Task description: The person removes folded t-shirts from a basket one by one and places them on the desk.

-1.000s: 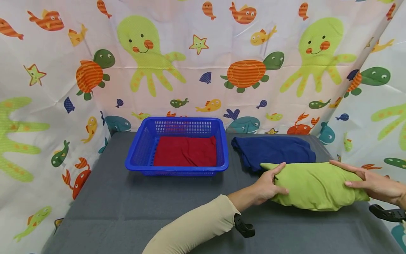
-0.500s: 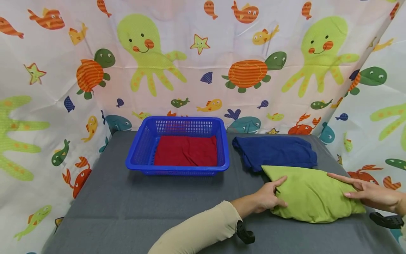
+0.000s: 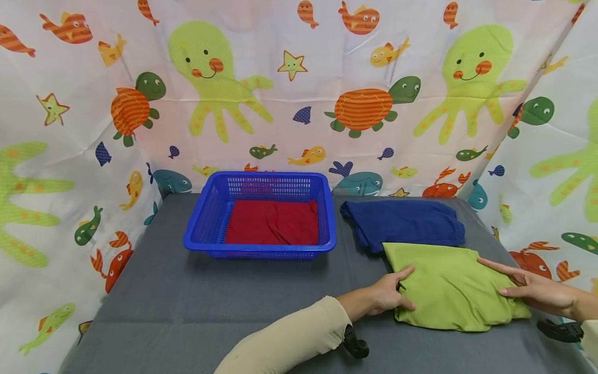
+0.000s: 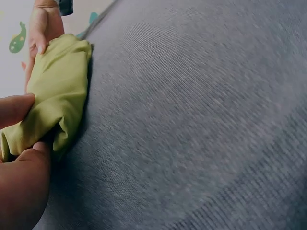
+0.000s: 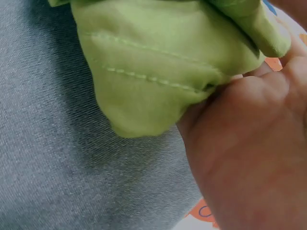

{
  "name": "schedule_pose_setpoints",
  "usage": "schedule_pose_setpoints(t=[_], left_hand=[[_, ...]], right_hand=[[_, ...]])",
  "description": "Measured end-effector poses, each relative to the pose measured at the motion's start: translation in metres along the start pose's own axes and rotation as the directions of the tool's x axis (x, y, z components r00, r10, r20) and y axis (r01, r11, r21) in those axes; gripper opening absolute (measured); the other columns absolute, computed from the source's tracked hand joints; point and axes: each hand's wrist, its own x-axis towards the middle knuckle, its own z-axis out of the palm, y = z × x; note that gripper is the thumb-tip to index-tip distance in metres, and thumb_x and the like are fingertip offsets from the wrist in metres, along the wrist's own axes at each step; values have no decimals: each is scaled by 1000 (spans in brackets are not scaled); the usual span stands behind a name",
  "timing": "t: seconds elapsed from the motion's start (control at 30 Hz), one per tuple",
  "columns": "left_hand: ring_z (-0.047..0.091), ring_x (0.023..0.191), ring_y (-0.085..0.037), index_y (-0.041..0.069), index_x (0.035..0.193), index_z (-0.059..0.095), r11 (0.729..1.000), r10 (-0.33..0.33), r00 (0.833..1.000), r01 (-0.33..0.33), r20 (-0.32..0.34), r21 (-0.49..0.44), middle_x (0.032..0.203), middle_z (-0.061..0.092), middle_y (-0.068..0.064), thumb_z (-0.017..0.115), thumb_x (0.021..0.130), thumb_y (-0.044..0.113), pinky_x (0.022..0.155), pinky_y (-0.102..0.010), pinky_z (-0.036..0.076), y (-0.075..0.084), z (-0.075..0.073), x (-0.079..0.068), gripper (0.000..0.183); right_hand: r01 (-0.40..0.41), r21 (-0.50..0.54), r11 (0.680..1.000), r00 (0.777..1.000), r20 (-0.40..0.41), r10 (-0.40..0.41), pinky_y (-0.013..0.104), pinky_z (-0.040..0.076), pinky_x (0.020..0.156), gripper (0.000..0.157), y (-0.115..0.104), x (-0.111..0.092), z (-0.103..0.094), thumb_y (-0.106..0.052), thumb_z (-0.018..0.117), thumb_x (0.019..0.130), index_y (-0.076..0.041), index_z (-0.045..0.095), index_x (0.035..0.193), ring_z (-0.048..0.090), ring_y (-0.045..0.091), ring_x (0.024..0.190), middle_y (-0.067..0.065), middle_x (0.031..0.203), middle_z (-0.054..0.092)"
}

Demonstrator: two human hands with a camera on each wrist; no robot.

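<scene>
A folded lime-green garment [image 3: 450,288] lies low over the right part of the table, its front side slightly bunched. At its left end my left hand [image 3: 384,295] grips the edge between thumb and fingers. My right hand [image 3: 544,295] holds the opposite end, thumb on top, with some fingers hidden behind the fabric. Seen from the left wrist, the garment [image 4: 62,91] has a fold opening near my left fingers. The right wrist view shows a stitched hem on the garment [image 5: 139,62], drooping beside my right hand [image 5: 249,139].
Behind the green garment is a folded navy-blue cloth [image 3: 406,221], partly overlapped by it in the head view. To the left stands a blue plastic basket [image 3: 259,248] holding a folded red cloth [image 3: 273,223]. A sea-animal curtain [image 3: 289,135] encloses the grey table [image 3: 210,306].
The green garment has come down and slightly toward me, lying flatter, with its top showing more. Both hands have kept hold of its ends and shifted a little left lately.
</scene>
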Motion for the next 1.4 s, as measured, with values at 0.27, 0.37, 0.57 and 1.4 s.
schedule_pose_setpoints(t=[0.27, 0.37, 0.57, 1.4], left_hand=[[34, 151, -21, 33, 157, 36, 1000, -21, 1000, 21, 8, -9, 167, 29, -1, 70, 85, -14, 103, -33, 51, -4, -1, -2, 92], [33, 151, -21, 32, 157, 37, 1000, -18, 1000, 18, 6, -25, 167, 28, -1, 70, 84, -16, 102, -33, 52, -6, 0, -3, 93], [35, 148, -16, 30, 156, 39, 1000, -2, 1000, 2, -17, -31, 165, 31, -2, 71, 82, -17, 108, -33, 48, -8, 2, -6, 94], [60, 128, -32, 24, 160, 31, 991, -88, 994, 94, 65, -93, 164, 32, -18, 63, 100, 12, 104, -49, 52, 8, -45, -37, 69]], right_hand=[[-40, -55, 998, 998, -43, 38, 13, 43, 93, 77, 3, 4, 4, -6, 36, 109, -31, -17, 159, 29, -35, 115, -49, 132, 16], [-35, -59, 998, 999, -38, 33, 12, 42, 92, 77, 4, 5, 5, -6, 36, 109, -30, -18, 159, 30, -36, 111, -49, 132, 15], [-46, -63, 997, 998, -52, 43, 11, 42, 91, 76, 6, 6, 8, -7, 37, 109, -30, -15, 159, 29, -37, 110, -47, 132, 15], [-267, -286, 920, 935, -310, 175, 60, 46, 105, 54, -14, -12, 7, -34, 27, 113, -23, 11, 164, 53, 22, 136, 12, 165, 22]])
